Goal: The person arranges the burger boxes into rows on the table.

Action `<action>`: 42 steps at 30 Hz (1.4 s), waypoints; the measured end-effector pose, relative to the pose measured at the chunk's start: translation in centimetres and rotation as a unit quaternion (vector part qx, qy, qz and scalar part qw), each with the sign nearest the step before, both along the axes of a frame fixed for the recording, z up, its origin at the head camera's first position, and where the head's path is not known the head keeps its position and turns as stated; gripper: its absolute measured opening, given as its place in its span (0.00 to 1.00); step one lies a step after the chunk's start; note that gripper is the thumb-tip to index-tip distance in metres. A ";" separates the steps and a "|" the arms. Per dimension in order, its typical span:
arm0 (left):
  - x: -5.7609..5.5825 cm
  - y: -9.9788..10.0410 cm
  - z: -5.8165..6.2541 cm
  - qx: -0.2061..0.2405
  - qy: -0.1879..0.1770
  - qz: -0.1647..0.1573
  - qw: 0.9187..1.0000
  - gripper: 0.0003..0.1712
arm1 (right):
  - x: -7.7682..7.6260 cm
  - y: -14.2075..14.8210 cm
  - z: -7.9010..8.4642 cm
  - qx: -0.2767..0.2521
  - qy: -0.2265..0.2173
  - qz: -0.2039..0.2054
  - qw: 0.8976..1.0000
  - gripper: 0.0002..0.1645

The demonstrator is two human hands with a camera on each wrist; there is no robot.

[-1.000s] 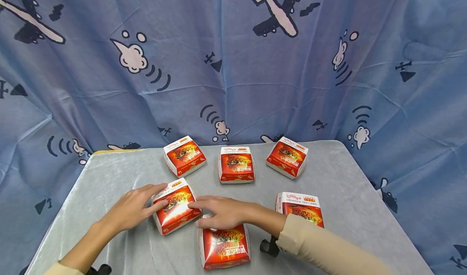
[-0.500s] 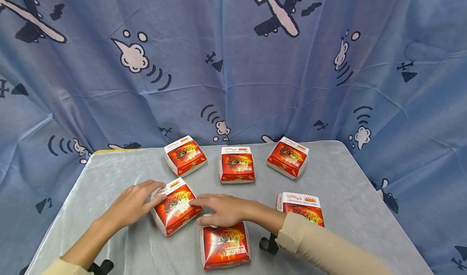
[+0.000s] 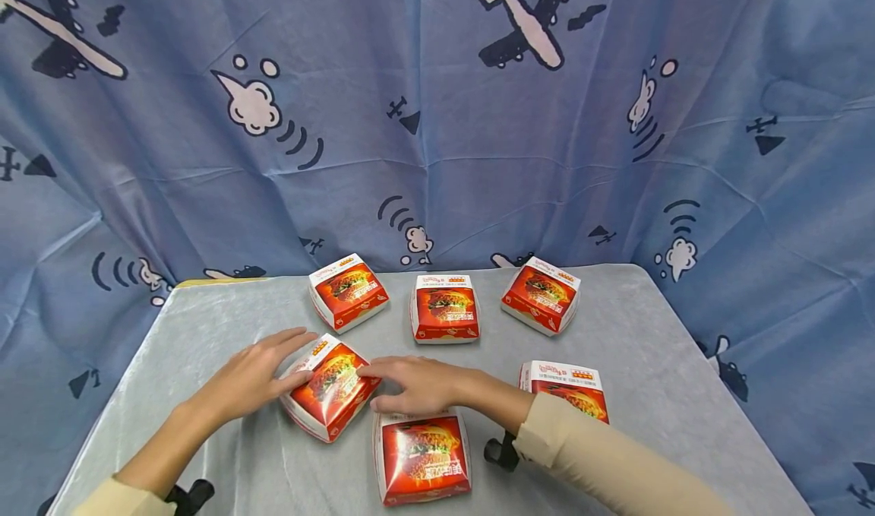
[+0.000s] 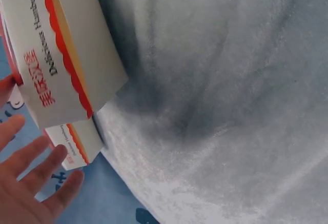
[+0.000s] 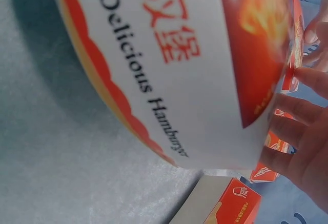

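In the head view, a red and white hamburger box (image 3: pixel 333 389) sits askew on the table between both hands. My left hand (image 3: pixel 249 375) reaches it from the left, fingers extended, thumb at its top face. The left wrist view shows that hand's spread fingers (image 4: pixel 37 158) beside the box's white side (image 4: pixel 56 55). From the right, my right hand (image 3: pixel 417 383) has its index fingertip at the box's right edge. Beneath that hand lies another hamburger box (image 3: pixel 425 459), its back part covered. In the right wrist view, the fingers (image 5: pixel 287 131) stretch out past a box's printed side (image 5: pixel 169 75).
Three similar boxes stand along the back: left (image 3: pixel 349 292), middle (image 3: pixel 445 311) and right (image 3: pixel 541 295). Another box (image 3: pixel 567 390) is partly hidden behind the right forearm. A grey cloth covers the table (image 3: pixel 649 394). A blue patterned curtain (image 3: pixel 342 121) hangs behind.
The box between my hands has turned counterclockwise on the table. My left fingers have shifted slightly along its side, and my right hand has moved slightly away from me.
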State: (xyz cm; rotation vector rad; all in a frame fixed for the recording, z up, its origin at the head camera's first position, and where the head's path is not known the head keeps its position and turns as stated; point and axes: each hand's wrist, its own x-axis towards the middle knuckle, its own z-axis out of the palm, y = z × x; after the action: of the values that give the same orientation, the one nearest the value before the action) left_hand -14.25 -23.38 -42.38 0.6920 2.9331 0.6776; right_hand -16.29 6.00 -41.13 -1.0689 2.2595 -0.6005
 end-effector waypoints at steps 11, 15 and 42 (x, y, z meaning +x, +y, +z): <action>-0.6 -0.4 0.0 0.078 -0.114 -0.052 0.989 0.34 | -0.4 -0.2 -0.3 -0.007 0.015 -0.004 1.000 0.35; -0.8 -0.5 -0.3 0.088 -0.116 -0.062 0.987 0.31 | -0.5 -0.3 -0.1 -0.007 0.017 -0.006 1.000 0.35; -0.6 -0.2 -0.2 0.030 -0.031 0.005 0.999 0.28 | 2.2 -1.1 1.2 0.070 0.024 0.044 0.996 0.37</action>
State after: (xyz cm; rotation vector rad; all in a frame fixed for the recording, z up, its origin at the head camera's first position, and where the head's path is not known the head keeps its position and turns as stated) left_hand -14.81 -23.59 -42.55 0.6506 2.8730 0.7770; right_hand -14.10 4.94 -39.96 -1.1162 2.2452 -0.3773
